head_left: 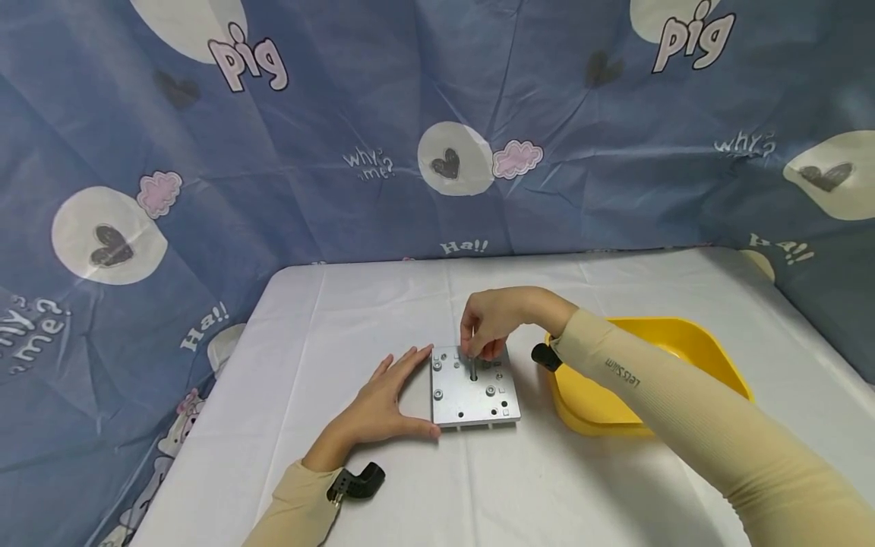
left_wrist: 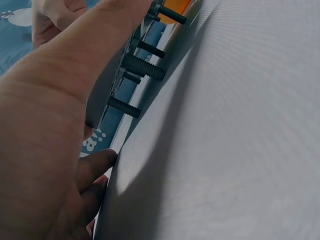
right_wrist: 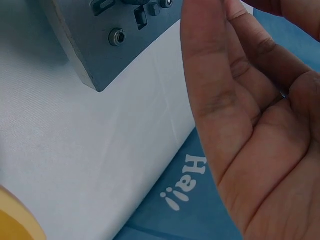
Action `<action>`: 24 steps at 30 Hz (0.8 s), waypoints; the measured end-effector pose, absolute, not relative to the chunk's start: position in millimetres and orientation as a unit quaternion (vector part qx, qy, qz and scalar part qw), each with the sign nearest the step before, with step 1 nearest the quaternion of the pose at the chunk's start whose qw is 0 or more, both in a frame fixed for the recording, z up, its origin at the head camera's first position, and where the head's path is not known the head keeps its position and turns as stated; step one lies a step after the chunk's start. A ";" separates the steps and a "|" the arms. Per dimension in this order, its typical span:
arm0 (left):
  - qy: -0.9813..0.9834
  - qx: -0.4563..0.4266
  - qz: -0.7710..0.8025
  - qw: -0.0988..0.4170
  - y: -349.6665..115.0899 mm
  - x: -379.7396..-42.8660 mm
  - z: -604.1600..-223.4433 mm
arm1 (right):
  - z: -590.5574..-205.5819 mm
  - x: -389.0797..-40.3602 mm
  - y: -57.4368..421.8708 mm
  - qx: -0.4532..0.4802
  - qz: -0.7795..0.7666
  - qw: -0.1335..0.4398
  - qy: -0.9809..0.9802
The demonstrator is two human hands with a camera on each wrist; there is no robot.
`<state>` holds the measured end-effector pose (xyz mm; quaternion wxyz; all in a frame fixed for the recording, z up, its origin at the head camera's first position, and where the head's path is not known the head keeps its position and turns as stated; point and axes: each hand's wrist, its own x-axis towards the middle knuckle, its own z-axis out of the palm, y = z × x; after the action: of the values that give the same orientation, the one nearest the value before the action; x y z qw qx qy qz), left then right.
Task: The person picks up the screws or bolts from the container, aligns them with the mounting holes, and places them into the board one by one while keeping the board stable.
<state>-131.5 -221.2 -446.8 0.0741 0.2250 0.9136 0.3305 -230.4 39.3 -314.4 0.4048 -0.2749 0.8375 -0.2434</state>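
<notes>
A square silver metal plate point(head_left: 475, 404) with holes and several socket-head screws point(head_left: 490, 390) lies on the table. Threaded shanks point(left_wrist: 145, 67) stick out from its underside in the left wrist view. My right hand point(head_left: 494, 319) is over the plate's back half, fingertips pinching a slim metal bolt point(head_left: 473, 369) that stands upright at a hole near the middle. The fingers hide its top. My left hand point(head_left: 379, 410) lies at the plate's left side with fingers spread and straight, the forefinger at the back left corner and the thumb touching the front left corner.
A yellow plastic bin point(head_left: 601, 425) stands right of the plate, partly under my right forearm. White cloth point(head_left: 369, 311) covers the table, and a blue patterned curtain point(head_left: 383, 213) hangs behind it.
</notes>
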 end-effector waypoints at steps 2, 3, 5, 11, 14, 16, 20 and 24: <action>0.914 0.225 0.329 0.073 -221.5 -132.0 -446.3 | -313.6 -230.8 38.6 -0.275 -0.242 0.407 0.837; 0.914 0.224 0.329 0.074 -221.6 -132.1 -445.9 | -313.3 -230.9 38.2 -0.275 -0.241 0.408 0.837; 0.915 0.223 0.327 0.075 -221.3 -132.0 -445.5 | -313.2 -230.6 37.6 -0.273 -0.240 0.410 0.836; 0.915 0.221 0.328 0.081 -220.0 -130.8 -445.3 | -313.5 -229.6 36.3 -0.272 -0.236 0.415 0.836; 0.915 0.224 0.325 0.081 -220.5 -129.8 -444.8 | -314.8 -229.4 35.2 -0.278 -0.232 0.416 0.834; 0.916 0.222 0.324 0.081 -221.0 -129.2 -444.5 | -315.4 -229.2 34.6 -0.283 -0.230 0.418 0.832; 0.916 0.225 0.324 0.075 -221.3 -130.1 -444.8 | -314.7 -228.6 35.0 -0.286 -0.228 0.420 0.831; 0.915 0.230 0.325 0.069 -221.1 -132.0 -446.9 | -311.6 -227.3 37.1 -0.287 -0.226 0.421 0.831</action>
<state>-132.0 -221.1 -446.9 0.0691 0.2300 0.9147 0.3252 -227.3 37.1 -311.6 0.4205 -0.2871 0.8305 -0.2257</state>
